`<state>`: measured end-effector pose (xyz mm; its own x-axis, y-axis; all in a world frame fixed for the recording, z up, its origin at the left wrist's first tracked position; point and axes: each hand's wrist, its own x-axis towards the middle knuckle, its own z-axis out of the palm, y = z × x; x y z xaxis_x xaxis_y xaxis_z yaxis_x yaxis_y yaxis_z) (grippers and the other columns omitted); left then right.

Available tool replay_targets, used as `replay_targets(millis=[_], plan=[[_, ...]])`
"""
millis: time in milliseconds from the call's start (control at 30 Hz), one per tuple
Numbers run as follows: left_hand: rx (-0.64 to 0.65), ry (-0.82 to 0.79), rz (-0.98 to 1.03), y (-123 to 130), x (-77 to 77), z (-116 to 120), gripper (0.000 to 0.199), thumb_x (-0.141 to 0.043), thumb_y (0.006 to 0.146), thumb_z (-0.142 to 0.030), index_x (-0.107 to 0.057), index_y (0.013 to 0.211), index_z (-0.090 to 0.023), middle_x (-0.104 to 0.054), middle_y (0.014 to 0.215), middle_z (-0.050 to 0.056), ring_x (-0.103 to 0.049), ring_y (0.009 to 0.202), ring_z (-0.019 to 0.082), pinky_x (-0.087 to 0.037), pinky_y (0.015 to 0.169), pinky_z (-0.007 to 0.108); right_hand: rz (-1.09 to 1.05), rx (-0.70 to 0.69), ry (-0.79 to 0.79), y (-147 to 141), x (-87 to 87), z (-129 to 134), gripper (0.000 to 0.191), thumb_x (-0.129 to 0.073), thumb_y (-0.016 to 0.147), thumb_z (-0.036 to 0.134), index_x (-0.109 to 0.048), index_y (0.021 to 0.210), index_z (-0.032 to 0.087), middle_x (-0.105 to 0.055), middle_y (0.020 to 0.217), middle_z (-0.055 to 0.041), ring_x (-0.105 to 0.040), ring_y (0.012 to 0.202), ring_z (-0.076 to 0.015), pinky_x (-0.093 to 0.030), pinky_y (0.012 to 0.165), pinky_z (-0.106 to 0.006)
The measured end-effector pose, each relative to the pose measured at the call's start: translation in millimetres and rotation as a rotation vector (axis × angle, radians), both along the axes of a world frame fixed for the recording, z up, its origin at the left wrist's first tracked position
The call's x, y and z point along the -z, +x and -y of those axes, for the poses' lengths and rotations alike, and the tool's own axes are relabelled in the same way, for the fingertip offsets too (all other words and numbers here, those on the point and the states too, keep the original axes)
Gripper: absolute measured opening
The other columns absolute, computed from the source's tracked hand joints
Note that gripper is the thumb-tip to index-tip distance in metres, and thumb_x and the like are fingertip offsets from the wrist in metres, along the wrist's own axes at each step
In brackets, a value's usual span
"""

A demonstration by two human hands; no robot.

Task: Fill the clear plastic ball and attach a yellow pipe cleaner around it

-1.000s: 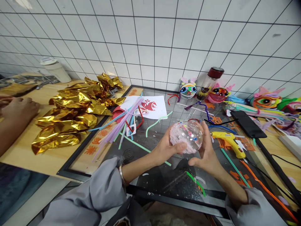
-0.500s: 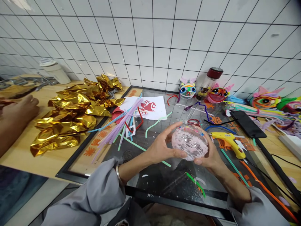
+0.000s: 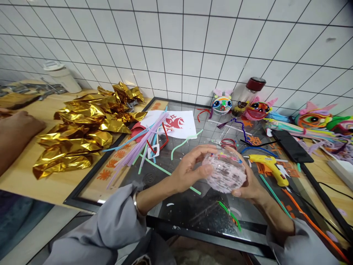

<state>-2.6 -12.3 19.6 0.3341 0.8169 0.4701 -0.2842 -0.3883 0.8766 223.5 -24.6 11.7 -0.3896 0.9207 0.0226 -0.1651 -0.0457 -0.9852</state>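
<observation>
A clear round ball [image 3: 225, 172], its lower part covered in pale pink fuzzy strips and with small coloured bits near the top, is held above the dark glass tabletop. My left hand [image 3: 191, 167] grips its left side, the thumb lying across the front. Around the right side wrap the fingers of my right hand [image 3: 247, 184], with the thumb low on the ball. Red-handled scissors [image 3: 227, 142] lie just behind it. To the right rests a yellow glue gun [image 3: 268, 167].
Gold foil [image 3: 82, 129] lies crumpled at the left, beside another person's hand [image 3: 23, 127]. Pipe cleaners [image 3: 146, 141] overlap a white sheet [image 3: 183, 123]. Decorated balls [image 3: 222, 102] and a red-lidded bottle [image 3: 249, 95] stand by the wall. A black phone [image 3: 292, 145] lies right.
The ball has tilted and sits slightly lower, with more of its coloured bits showing. My left thumb has moved up across its front. The other person's hand has shifted a little.
</observation>
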Motion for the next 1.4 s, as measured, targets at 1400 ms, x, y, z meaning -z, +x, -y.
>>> replay_targets(millis=[1400], plan=[[-0.061, 0.091, -0.227, -18, -17.9, -7, 0.019, -0.059, 0.092, -0.033, -0.063, 0.085, -0.016, -0.063, 0.097, 0.008, -0.060, 0.089, 0.017, -0.049, 0.081, 0.031, -0.074, -0.124, -0.185, 4, -4.6, 1, 0.085, -0.086, 0.056, 0.057, -0.062, 0.132, 0.028, -0.068, 0.133, -0.0111, -0.064, 0.124, -0.0364, -0.048, 0.105, -0.053]])
